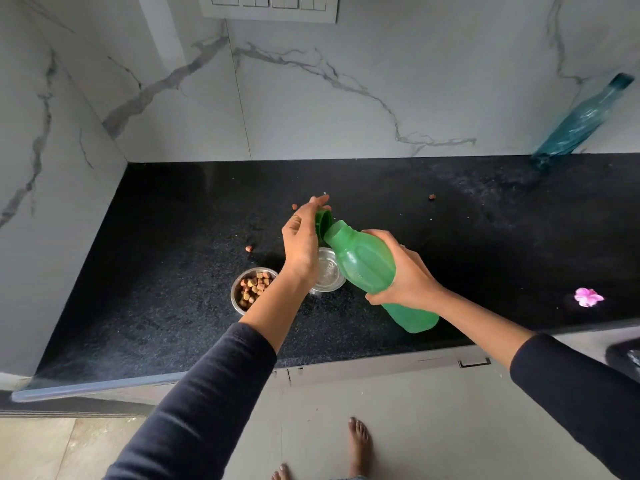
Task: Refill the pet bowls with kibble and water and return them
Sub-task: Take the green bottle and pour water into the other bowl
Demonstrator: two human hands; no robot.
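Note:
My right hand (405,275) grips a green plastic bottle (367,261), tilted with its neck pointing up-left over the counter. My left hand (301,240) holds the bottle's green cap (323,221) at the mouth, fingers around it. Below them, a small steel bowl (329,271) sits on the black counter (173,271), partly hidden by my left wrist; its inside looks clear and shiny. Left of it stands a second steel bowl (254,289) holding brown kibble.
Loose kibble pieces (432,196) lie scattered on the counter. A blue bottle (581,123) leans against the marble wall at the back right. A pink flower (588,297) lies at the right. The counter's front edge runs just below the bowls; bare feet stand on the floor.

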